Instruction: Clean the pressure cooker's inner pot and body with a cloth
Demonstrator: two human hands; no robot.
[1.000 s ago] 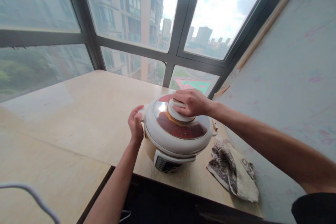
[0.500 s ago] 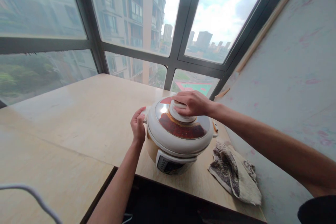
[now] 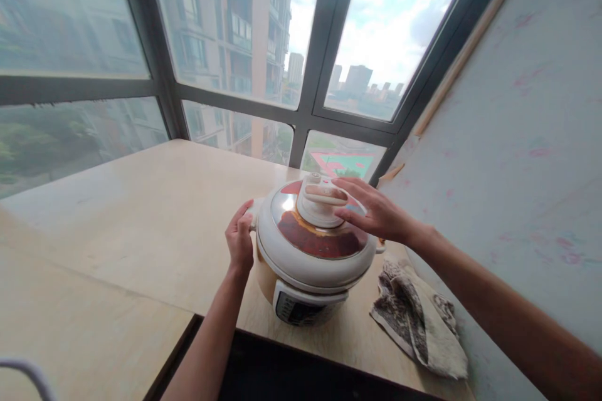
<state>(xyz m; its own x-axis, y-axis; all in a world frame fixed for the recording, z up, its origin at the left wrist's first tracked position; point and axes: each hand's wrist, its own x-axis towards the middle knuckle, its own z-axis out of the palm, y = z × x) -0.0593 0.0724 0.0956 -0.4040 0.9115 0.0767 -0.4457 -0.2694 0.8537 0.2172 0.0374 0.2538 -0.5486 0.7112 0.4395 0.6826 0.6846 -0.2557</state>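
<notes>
A white and gold electric pressure cooker stands upright on the pale counter, its lid on top. The dark control panel faces me. With my left hand I grip the side handle on the cooker's left. My right hand is beside the lid's knob, fingers apart and stretched along its right end. Most of the knob is uncovered; whether the fingertips touch it I cannot tell. A second side handle juts out at the right.
A crumpled brown and cream cloth lies right of the cooker, near the papered wall. Window frames border the counter at the back. A white cable curves in at the lower left, and a dark gap lies before the counter's front edge.
My right hand has let go of the lid's knob and moved to its right, with the fingers opened out. My left hand keeps its hold on the handle. The view has shifted slightly.
</notes>
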